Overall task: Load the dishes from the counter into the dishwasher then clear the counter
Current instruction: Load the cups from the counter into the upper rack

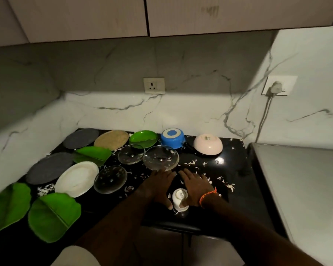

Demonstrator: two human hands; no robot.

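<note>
I see both hands flat on the black worktop (236,169), fingers straight and released. The left hand (159,186) and right hand (195,188) flank an upturned white cup (179,200), thumbs touching its sides. Plates, glass lids (160,158) and bowls lie beyond and to the left, amid white scraps.

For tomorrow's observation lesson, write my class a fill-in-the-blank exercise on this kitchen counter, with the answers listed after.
1. The small white cup between the two hands stands ____ down.
2. The upturned bowl next to the pink bowl is ____ in colour.
3. A band sits on the ____ wrist.
4. The number of clear glass lids on the counter is ____.

Answers: upside; blue; right; three
</note>
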